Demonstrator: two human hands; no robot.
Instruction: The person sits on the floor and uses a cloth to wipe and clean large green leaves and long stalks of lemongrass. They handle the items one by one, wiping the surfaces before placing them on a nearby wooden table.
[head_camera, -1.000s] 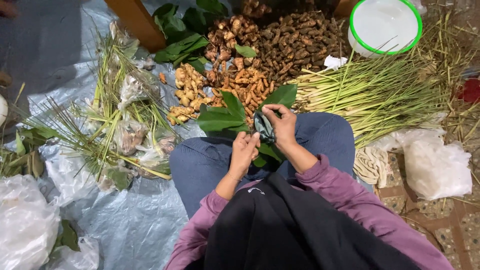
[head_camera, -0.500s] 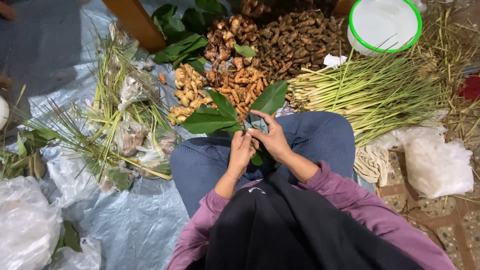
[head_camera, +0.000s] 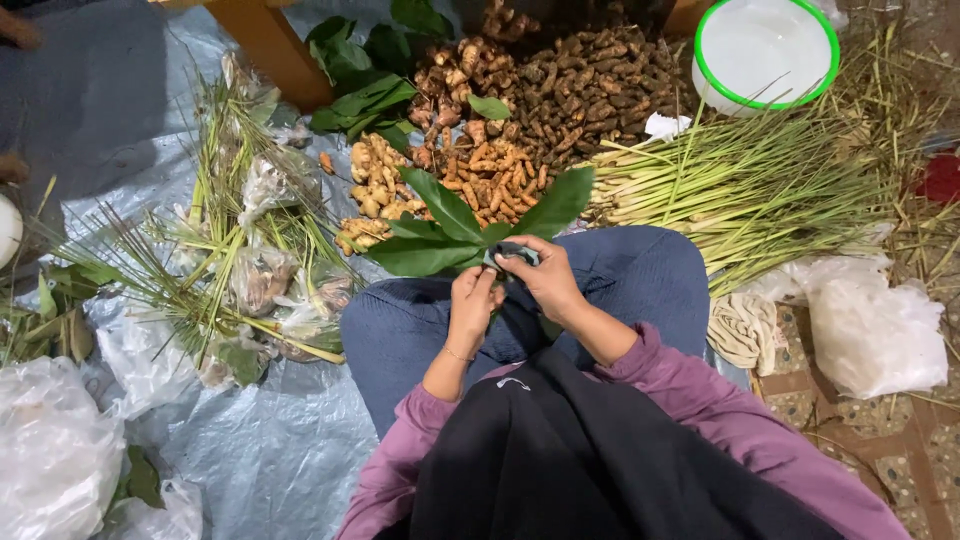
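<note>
The wrinkled blue-grey plastic sheet (head_camera: 130, 130) spreads under me, with the long sheaf of pale green lemongrass stalks (head_camera: 740, 185) at two o'clock and the heap of knobbly orange-brown turmeric roots (head_camera: 490, 170) at twelve. Over my lap, my right hand (head_camera: 548, 280) pinches a small dark strip against the stems of the bunch of broad glossy green leaves (head_camera: 450, 225), fingers curled shut. My left hand (head_camera: 474, 308) closes beside it on the same stems, so I judge the bunch gathered but not yet tied.
</note>
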